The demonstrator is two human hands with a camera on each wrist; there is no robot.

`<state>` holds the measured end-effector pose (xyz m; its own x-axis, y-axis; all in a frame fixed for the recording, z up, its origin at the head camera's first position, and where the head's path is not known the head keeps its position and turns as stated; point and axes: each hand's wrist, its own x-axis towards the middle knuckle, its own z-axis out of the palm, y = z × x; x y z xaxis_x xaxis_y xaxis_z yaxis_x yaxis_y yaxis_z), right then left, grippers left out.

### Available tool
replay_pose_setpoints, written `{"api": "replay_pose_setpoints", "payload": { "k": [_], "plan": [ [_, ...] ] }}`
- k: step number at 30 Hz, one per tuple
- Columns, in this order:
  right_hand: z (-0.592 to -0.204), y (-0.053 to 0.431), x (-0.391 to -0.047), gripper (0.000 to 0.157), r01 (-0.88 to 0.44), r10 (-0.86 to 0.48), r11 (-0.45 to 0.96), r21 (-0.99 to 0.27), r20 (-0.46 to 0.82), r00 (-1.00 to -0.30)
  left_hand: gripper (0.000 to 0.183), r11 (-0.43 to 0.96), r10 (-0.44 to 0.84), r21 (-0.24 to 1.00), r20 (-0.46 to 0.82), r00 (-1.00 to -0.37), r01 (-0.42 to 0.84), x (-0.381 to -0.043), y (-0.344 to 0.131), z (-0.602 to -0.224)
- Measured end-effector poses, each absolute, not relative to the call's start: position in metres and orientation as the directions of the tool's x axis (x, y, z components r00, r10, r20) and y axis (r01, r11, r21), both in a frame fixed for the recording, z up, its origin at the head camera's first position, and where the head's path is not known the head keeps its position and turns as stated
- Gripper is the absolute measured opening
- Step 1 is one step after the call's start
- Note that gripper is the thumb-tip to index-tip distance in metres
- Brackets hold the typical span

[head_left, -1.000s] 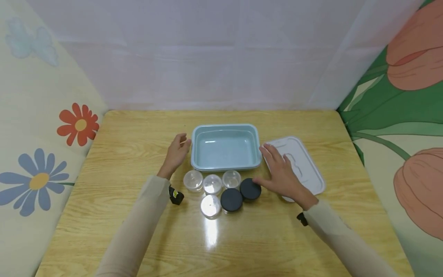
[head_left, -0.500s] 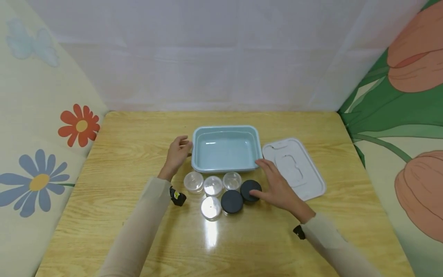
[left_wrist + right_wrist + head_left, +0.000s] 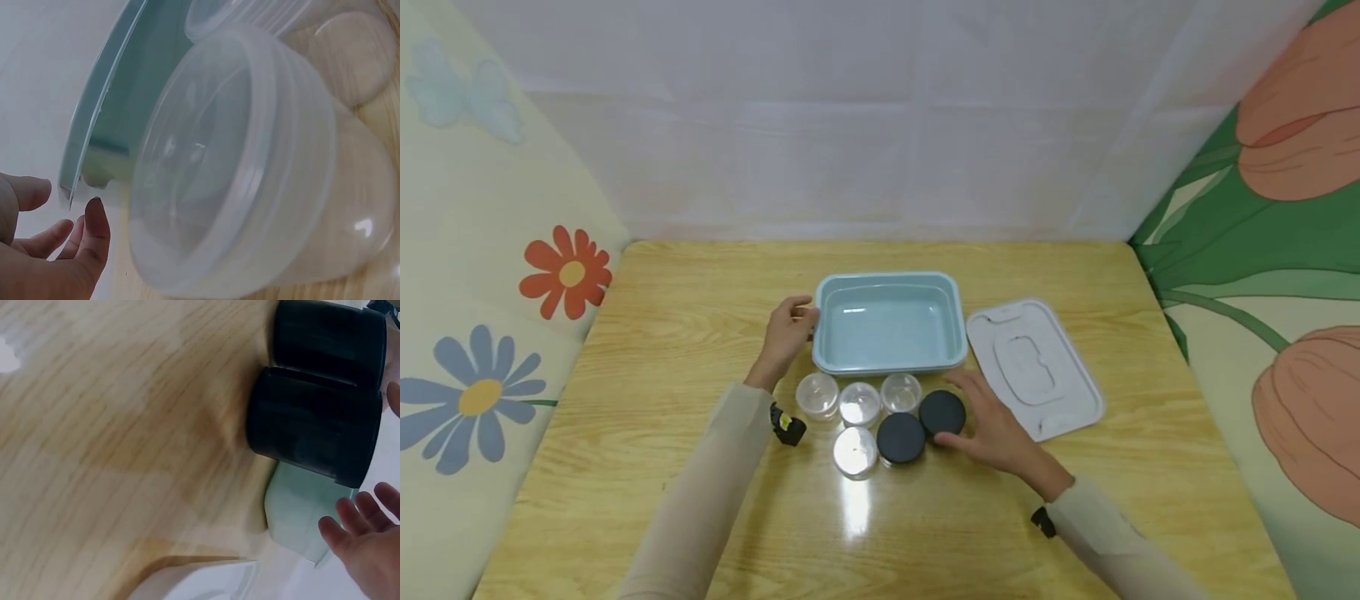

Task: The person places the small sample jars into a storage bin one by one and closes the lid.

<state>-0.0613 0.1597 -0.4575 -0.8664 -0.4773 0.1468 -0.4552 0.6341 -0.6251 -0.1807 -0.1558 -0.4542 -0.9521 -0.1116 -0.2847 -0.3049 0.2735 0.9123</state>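
Note:
A light blue plastic bin (image 3: 887,329) sits mid-table. My left hand (image 3: 784,337) is at its left end, thumb and loosely bent fingers (image 3: 94,231) either side of the rim corner in the left wrist view, holding nothing. My right hand (image 3: 992,429) is spread beside the right-hand black-lidded jar (image 3: 943,412), its thumb near the jar's front and its fingers behind. In the right wrist view that black jar (image 3: 309,425) stands apart from the fingertips (image 3: 331,530). A second black-lidded jar (image 3: 901,438) stands to its left.
Several clear round jars (image 3: 859,406) stand in front of the bin, left of the black ones; one clear jar (image 3: 212,169) looms close in the left wrist view. A white lid (image 3: 1037,367) lies right of the bin. A white curtain (image 3: 880,125) hangs behind the table.
My right hand has moved back from the white lid and the bin's right end, down to the right-hand black-lidded jar. My left hand has stayed almost still at the bin's left end.

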Motion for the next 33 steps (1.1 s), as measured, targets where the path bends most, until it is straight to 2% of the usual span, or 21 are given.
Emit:
{"api": "replay_pose_setpoints", "payload": {
  "k": [12, 19, 33],
  "plan": [
    [-0.469, 0.155, -0.060, 0.075, -0.445, -0.461, 0.610, -0.655, 0.163, -0.872, 0.038, 0.253, -0.158, 0.928, -0.240, -0.958, -0.274, -0.179, -0.151, -0.457],
    [-0.474, 0.152, -0.058, 0.076, -0.453, -0.457, 0.579, -0.678, 0.191, -0.869, 0.040, 0.227, -0.154, 0.928, -0.265, -0.952, -0.295, -0.178, -0.152, -0.457],
    [-0.475, 0.151, -0.056, 0.074, -0.400, -0.407, 0.587, -0.704, 0.171, -0.897, 0.044, 0.189, -0.165, 0.939, -0.259, -0.952, -0.288, -0.176, -0.154, -0.455]
  ]
}}
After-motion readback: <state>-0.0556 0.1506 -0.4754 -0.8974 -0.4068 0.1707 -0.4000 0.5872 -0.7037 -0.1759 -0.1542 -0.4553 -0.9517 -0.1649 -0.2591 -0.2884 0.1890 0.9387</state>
